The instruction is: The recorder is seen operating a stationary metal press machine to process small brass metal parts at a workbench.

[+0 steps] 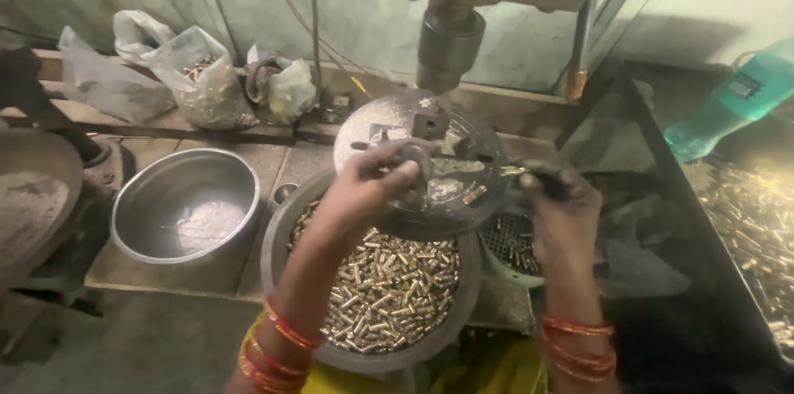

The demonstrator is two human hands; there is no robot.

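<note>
Brass pieces [389,291] fill the near basin [277,257], most of them untouched. My left hand [372,183] grips a knob on the round machine plate [463,142] under the drill spindle [447,47]. My right hand [558,204] pinches one brass piece at the plate's right edge. Steel bowl [186,204] at left holds none.

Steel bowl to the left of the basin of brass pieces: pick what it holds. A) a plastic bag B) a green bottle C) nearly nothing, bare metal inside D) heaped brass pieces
C: the steel bowl shows only its shiny bare inside, while the brass pieces fill the basin beside it, under the person's left hand.
</note>
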